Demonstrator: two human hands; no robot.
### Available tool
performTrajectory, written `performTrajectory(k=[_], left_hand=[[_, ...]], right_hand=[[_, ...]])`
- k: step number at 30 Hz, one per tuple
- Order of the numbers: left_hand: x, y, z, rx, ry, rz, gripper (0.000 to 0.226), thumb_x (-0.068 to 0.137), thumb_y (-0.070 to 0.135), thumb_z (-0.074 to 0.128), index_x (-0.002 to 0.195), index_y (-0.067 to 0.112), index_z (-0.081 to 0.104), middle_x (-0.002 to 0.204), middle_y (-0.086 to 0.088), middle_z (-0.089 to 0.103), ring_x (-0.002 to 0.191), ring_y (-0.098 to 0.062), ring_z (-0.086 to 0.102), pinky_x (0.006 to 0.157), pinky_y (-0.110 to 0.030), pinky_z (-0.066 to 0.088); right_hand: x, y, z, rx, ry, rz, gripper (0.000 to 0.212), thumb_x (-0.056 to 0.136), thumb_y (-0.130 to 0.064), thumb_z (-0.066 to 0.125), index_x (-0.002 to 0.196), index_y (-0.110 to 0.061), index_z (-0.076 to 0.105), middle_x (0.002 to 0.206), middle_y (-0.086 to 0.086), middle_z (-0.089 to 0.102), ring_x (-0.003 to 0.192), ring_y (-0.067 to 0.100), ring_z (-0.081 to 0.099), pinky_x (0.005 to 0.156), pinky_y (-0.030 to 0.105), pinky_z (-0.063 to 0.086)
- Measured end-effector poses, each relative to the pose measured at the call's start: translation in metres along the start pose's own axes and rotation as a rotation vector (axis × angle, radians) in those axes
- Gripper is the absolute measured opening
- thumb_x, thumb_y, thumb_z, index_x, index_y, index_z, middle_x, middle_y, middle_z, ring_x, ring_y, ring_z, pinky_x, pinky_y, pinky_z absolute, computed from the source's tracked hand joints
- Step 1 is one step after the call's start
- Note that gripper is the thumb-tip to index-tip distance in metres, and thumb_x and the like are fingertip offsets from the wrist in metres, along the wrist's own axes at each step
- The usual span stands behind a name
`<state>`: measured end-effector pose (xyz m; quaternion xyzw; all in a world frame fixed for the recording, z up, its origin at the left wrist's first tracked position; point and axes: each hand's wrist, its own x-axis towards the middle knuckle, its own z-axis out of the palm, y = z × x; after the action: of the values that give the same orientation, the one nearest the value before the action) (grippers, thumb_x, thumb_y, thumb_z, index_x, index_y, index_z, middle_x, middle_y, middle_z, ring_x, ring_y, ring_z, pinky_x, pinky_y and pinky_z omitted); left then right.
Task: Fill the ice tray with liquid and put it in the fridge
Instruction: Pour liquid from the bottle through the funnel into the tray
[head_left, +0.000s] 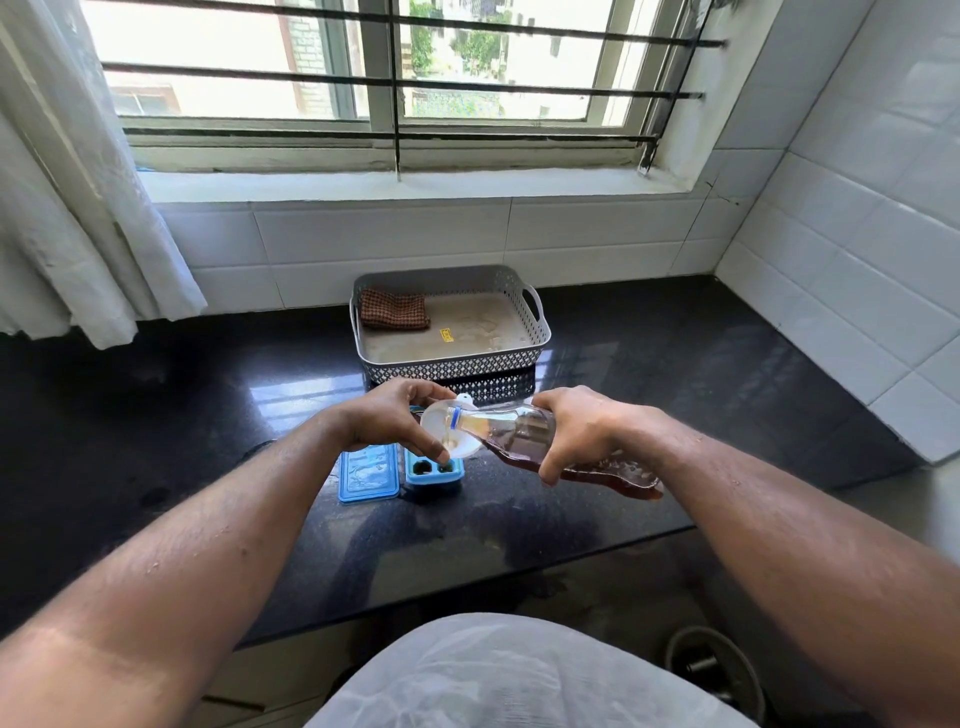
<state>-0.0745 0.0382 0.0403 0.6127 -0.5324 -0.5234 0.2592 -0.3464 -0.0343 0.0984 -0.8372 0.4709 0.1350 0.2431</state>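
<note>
A blue ice tray (434, 473) stands on the black counter, its nearest cells dark with liquid. To its left lies the tray's blue lid (369, 474). My left hand (395, 415) pinches a clear funnel (441, 434) by its rim over the tray. My right hand (582, 431) grips a clear plastic bottle (524, 434) of brown liquid, tipped almost flat. The bottle's neck with its blue ring points into the funnel. Much of the tray is hidden under the funnel and my left hand.
A grey perforated basket (452, 369) with a brown checked cloth (395, 309) stands behind the tray near the tiled wall. A white curtain (78, 208) hangs at the left. The counter's front edge (467, 582) runs below my arms.
</note>
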Motion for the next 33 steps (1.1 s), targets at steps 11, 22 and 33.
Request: performTrajectory(k=[11,22,33], left_hand=[[-0.0007,0.0039,-0.0034,0.003,-0.008,-0.013,0.087,0.06,-0.002,0.096,0.137,0.017,0.06,0.125,-0.008,0.067,0.105,-0.024,0.073,0.091,-0.045,0.062],[-0.0015,-0.0012,-0.0002,0.037,0.006,0.025,0.086,0.058,0.001,0.098,0.135,0.016,0.063,0.121,-0.007,0.069,0.097,-0.016,0.074,0.078,-0.027,0.06],[-0.0015,0.0028,-0.0011,0.029,-0.004,0.024,0.086,0.06,0.0,0.097,0.136,0.018,0.061,0.122,-0.006,0.068,0.098,-0.02,0.074,0.082,-0.034,0.063]], right_hand=[[-0.0008,0.0009,-0.0008,0.0,0.018,-0.004,0.079,0.047,-0.04,0.094,0.118,-0.028,0.06,0.102,-0.008,0.064,0.088,0.012,0.065,0.078,0.037,0.062],[-0.0021,0.0,0.0004,-0.016,0.01,-0.009,0.095,0.05,-0.041,0.096,0.133,-0.024,0.055,0.107,-0.009,0.059,0.091,0.012,0.06,0.061,0.023,0.045],[-0.0034,-0.0002,-0.0039,-0.031,0.014,-0.012,0.083,0.051,-0.039,0.096,0.124,-0.028,0.058,0.109,-0.006,0.063,0.091,0.013,0.063,0.074,0.032,0.058]])
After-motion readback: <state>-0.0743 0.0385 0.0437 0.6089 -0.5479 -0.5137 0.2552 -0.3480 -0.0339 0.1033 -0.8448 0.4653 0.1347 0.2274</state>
